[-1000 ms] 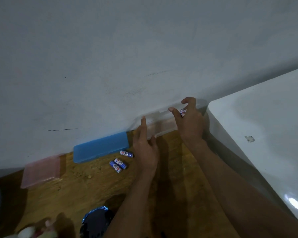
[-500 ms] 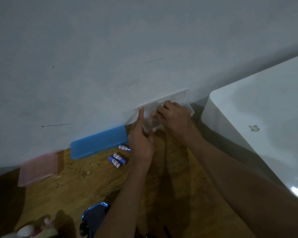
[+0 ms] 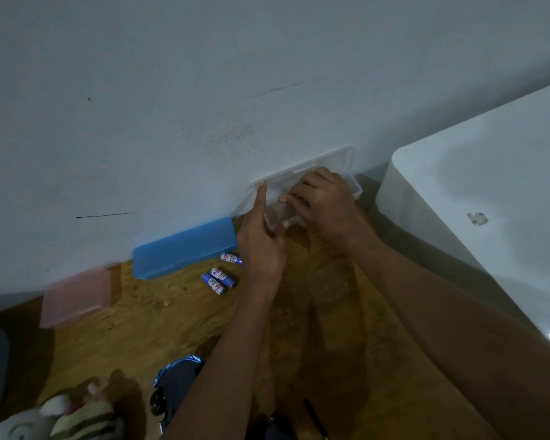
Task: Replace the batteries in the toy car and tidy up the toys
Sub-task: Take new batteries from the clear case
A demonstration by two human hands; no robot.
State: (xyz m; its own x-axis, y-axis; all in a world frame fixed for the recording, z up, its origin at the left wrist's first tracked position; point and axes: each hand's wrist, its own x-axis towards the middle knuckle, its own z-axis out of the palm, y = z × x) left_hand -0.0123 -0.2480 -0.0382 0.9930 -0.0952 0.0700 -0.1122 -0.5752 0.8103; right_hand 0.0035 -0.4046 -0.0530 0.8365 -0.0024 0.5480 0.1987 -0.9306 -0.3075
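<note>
Resting against wall: clear plastic hinged box (image 3: 331,166), lid up, on wooden tabletop (image 3: 146,325)
Left hand (image 3: 261,246): grip partly open, forefinger along lid edge, thumb on box's front corner
Right hand (image 3: 324,198): fingers curled into box; contents of grip cannot tell
Batteries: three blue-and-white cells (image 3: 221,274) loose beside blue plastic case (image 3: 185,246)
Toy car: dark blue shiny body (image 3: 175,379) near bottom edge, by left forearm
</note>
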